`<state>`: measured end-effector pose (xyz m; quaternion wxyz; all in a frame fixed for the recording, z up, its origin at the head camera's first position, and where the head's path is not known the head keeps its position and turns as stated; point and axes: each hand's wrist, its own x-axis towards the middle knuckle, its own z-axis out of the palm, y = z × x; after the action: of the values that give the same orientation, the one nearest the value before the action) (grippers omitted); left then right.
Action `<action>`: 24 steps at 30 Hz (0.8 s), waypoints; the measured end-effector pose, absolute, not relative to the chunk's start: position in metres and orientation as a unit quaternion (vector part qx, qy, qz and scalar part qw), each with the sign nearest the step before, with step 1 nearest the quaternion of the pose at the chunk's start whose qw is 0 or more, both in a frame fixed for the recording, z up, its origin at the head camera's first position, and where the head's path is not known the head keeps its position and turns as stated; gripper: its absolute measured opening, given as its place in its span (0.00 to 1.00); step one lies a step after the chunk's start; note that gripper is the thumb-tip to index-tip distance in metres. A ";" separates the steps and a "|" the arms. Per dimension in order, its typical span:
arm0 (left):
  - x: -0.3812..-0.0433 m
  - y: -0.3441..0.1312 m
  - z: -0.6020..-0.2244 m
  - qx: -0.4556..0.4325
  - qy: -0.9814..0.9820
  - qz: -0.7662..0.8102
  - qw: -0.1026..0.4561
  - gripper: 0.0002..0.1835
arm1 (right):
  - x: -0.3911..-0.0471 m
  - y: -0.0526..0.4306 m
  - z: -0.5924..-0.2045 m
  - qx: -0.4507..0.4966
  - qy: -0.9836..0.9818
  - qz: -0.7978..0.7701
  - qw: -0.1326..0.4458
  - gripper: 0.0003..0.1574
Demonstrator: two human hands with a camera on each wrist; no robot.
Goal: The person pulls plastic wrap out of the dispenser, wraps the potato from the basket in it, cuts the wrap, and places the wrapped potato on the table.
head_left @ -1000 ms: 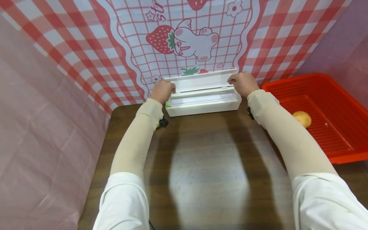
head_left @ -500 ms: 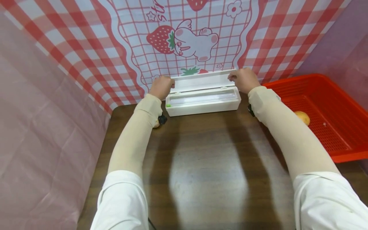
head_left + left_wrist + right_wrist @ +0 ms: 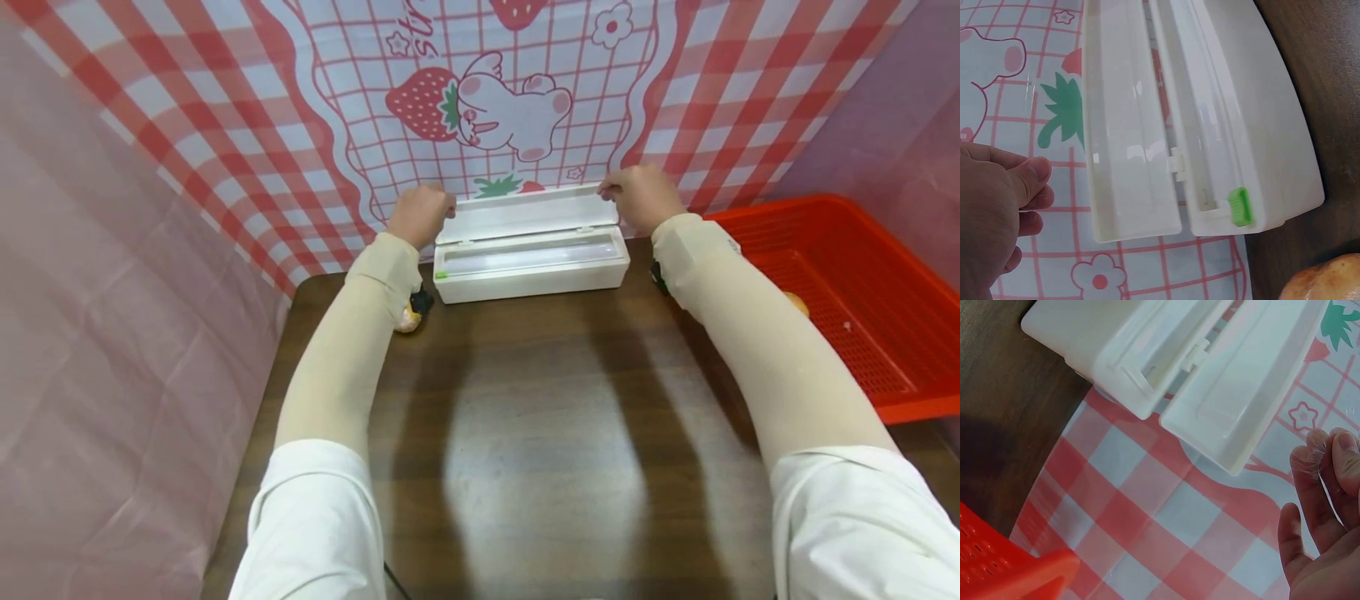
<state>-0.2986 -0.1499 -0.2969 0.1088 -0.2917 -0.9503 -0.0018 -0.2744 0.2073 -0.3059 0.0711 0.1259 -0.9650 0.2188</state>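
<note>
A long white cling film dispenser (image 3: 536, 273) stands at the back of the table, its lid (image 3: 536, 212) tipped back against the cloth. At its left end, a green slider (image 3: 1240, 207) shows in the left wrist view. My left hand (image 3: 421, 215) is raised beside the lid's left end, thumb pinched against the curled fingers. Clear cling film (image 3: 1317, 456) wrinkles over the fingertips of my right hand (image 3: 643, 198), which pinches it by the lid's right end. Between the hands the film is nearly invisible; only faint shiny lines show in the left wrist view.
A potato (image 3: 1329, 281) lies on the brown wooden table (image 3: 540, 433) near the left wrist. On the right stands a red plastic basket (image 3: 870, 333) with another potato (image 3: 797, 303), partly behind the right forearm. A red checked cloth (image 3: 240, 117) hangs behind.
Both hands have risen away from the dispenser's opening toward the hanging cloth, still pinching. The film edge has come up with them. Dispenser and basket have stayed put.
</note>
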 end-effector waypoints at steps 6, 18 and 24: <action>-0.301 -0.149 -0.288 -0.295 -0.949 0.000 0.112 0.09 | -0.273 0.207 -0.297 0.123 -0.966 0.213 0.080 0.14; -0.301 -0.148 -0.270 -0.292 -0.950 0.012 0.112 0.09 | -0.274 0.207 -0.279 0.118 -0.963 0.228 0.079 0.15; -0.301 -0.148 -0.263 -0.289 -0.951 0.013 0.112 0.09 | -0.276 0.208 -0.272 0.122 -0.962 0.227 0.089 0.15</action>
<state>-0.3010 -0.1481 -0.2630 0.1122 -0.2891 -0.9506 0.0133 -0.2760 0.2080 -0.2723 0.0887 0.1219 -0.9622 0.2269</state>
